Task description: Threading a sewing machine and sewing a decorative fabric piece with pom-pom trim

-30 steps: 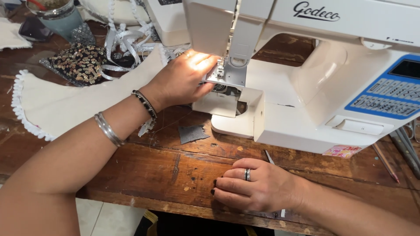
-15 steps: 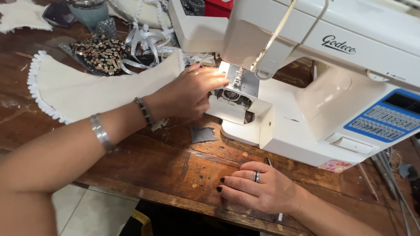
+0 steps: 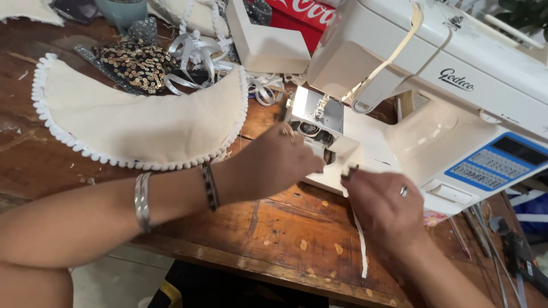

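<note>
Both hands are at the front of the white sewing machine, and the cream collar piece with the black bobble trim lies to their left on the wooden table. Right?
Not quite: the head view shows the trim on the cream collar piece is white, not black. The rest holds: the left hand and right hand are at the front of the white sewing machine, and the collar piece lies to their left on the wooden table.

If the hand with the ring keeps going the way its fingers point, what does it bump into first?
Probably the white sewing machine: the right hand points up toward its base near the needle area, though depth is hard to judge.
</note>
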